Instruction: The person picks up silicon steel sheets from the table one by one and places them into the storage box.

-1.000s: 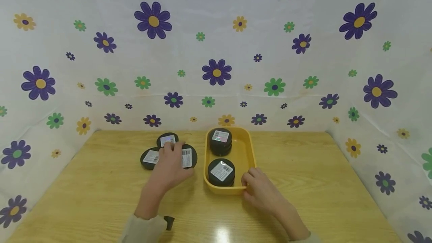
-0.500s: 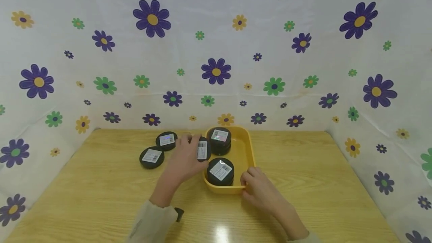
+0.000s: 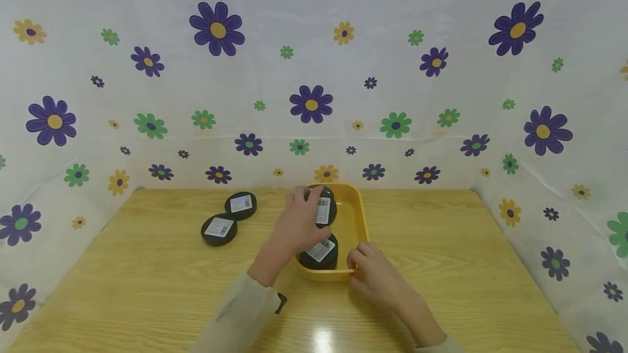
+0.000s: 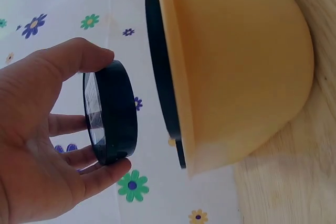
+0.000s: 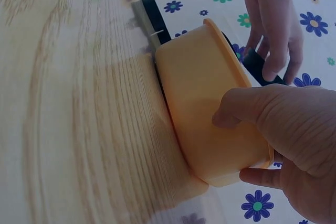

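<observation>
My left hand (image 3: 294,225) pinches a flat, round black disc (image 4: 121,111) by its edge between thumb and fingers. On the disc's face is a white barcode label. In the head view this disc is over the back left part of a yellow plastic tub (image 3: 365,217); the left wrist view shows it apart from the rim. Near the tub's front stands a stack of similar labelled discs (image 3: 320,255). The back stack is mostly hidden by my left hand and its disc. At the front right corner, my right hand (image 3: 380,277) grips the tub, thumb against the outer wall (image 5: 205,103).
Left of the tub, two loose black discs lie label up on the wooden table (image 3: 441,244), one farther back (image 3: 241,205) and one nearer (image 3: 219,229). A white flowered cloth (image 3: 265,70) hangs behind the table and at both sides.
My left hand has picked a black disc off the table beside the two loose ones and carried it right, over the tub. The right hand keeps its grip on the tub.
</observation>
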Demonstrator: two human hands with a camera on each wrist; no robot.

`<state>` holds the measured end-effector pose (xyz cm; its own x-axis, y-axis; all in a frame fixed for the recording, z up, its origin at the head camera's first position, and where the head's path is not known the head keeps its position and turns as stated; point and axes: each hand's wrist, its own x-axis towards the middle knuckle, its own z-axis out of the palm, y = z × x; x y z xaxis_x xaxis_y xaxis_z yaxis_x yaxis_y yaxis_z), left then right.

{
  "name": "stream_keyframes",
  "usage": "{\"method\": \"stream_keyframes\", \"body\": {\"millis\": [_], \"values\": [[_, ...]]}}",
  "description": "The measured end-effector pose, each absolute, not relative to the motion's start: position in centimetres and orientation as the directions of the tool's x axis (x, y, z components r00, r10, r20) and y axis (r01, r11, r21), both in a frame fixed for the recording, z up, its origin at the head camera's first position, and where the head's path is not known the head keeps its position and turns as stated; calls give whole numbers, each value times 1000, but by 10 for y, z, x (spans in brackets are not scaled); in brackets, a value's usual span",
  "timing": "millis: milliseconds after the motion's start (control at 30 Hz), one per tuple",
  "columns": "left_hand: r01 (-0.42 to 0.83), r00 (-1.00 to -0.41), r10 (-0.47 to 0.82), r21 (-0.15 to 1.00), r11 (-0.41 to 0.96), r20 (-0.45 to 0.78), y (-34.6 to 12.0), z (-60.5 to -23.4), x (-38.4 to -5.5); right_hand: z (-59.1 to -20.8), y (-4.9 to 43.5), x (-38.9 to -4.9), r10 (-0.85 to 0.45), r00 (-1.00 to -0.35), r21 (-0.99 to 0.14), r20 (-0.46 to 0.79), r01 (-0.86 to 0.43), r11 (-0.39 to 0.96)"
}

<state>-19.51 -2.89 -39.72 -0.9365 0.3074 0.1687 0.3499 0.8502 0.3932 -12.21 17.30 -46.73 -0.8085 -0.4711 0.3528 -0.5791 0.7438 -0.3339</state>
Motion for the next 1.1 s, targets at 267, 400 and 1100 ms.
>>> {"method": "stream_keyframes", "body": {"millis": [267,400,1100], "values": [[441,-897,418,326,836,143,-2,-401,-204,-469,174,-125,-494,-779,-313,386,-614,724],[467,-884,455,260,845,111,7,-406,-208,-469,174,-126,-498,-780,-318,379,-615,721],[484,-873,483,1,875,-63,32,-424,-227,-470,176,-127,-498,-790,-323,357,-605,728]]}}
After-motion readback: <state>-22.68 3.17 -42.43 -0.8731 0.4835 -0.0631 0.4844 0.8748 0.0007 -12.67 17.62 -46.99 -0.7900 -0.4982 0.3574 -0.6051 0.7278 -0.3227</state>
